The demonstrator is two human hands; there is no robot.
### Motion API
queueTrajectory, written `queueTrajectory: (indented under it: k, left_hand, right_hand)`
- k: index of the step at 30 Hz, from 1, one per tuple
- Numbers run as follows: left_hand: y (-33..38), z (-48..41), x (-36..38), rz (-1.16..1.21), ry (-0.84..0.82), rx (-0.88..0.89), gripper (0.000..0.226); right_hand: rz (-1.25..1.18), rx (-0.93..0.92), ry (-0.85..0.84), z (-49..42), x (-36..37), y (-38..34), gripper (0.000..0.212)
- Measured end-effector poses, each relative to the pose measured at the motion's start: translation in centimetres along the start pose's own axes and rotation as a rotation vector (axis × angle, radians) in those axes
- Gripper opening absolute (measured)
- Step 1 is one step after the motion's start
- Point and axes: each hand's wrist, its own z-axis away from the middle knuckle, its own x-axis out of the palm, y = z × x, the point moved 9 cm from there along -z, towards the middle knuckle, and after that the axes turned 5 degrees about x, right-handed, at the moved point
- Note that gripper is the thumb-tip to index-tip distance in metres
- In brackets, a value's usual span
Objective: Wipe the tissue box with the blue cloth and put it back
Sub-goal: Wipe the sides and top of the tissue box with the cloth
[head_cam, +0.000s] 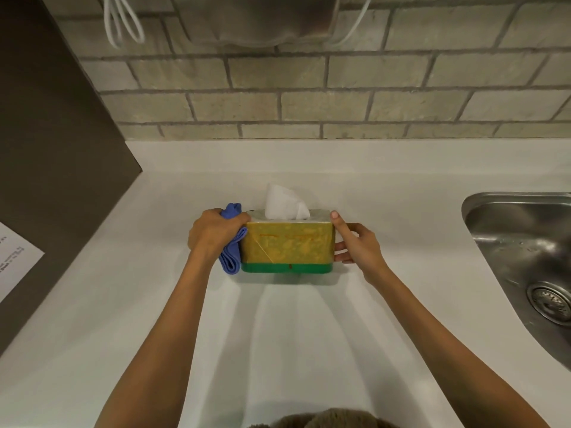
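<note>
A yellow tissue box [287,242] with a green base stands on the white counter [309,335], a white tissue [285,203] sticking up from its top. My left hand [213,231] is closed around the folded blue cloth [231,257] and presses it against the box's left end. My right hand [355,244] grips the box's right end, with the index finger resting on the top right corner.
A steel sink [525,251] with a drain lies at the right. A dark panel [46,180] with a white paper sheet [15,257] stands at the left. A brick wall [309,97] rises behind the counter, with white cords [120,23] hanging on it.
</note>
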Motion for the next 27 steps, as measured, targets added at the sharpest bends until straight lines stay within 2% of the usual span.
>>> queueTrajectory:
  k: [4, 9, 12, 15, 18, 21, 22, 25, 27]
  left_hand:
    - [0.7, -1.2, -0.2, -0.006, -0.044, -0.019, 0.033]
    - [1.5, -2.6, -0.1, -0.009, -0.095, -0.047, 0.034]
    - [1.8, -3.0, -0.1, 0.000, -0.076, -0.041, 0.031]
    - [2.0, -3.0, 0.1, 0.027, 0.010, 0.030, 0.025]
    - [2.2, -2.0, 0.2, 0.082, 0.177, 0.094, 0.020]
    - [2.2, -0.6, 0.1, 0.251, 0.345, 0.191, 0.015]
    - [2.2, -0.2, 0.1, 0.300, 0.380, 0.220, 0.015]
    - [2.2, 0.7, 0.0, 0.388, 0.437, 0.281, 0.022]
    - [2.1, 0.9, 0.0, 0.429, 0.448, 0.298, 0.026]
  right_hand:
    - [0.061, -0.031, -0.047, -1.6, 0.6, -0.6, 0.070]
    - [-0.094, -0.055, -0.307, -2.6, 3.3, -1.5, 0.071]
    - [-0.168, -0.027, -0.359, -3.2, 4.1, -1.2, 0.075]
    - [-0.207, -0.008, -0.364, -3.5, 4.4, -0.9, 0.094]
    - [-0.205, 0.019, -0.385, -3.6, 4.7, -0.5, 0.120]
    - [-0.158, 0.008, -0.452, -3.1, 5.3, -0.5, 0.101]
    - [-0.153, 0.009, -0.463, -2.9, 5.4, -0.5, 0.101]
    - [-0.116, 0.000, -0.471, -2.8, 5.3, -0.3, 0.128]
    - [-0.082, -0.015, -0.491, -2.6, 5.3, -0.4, 0.137]
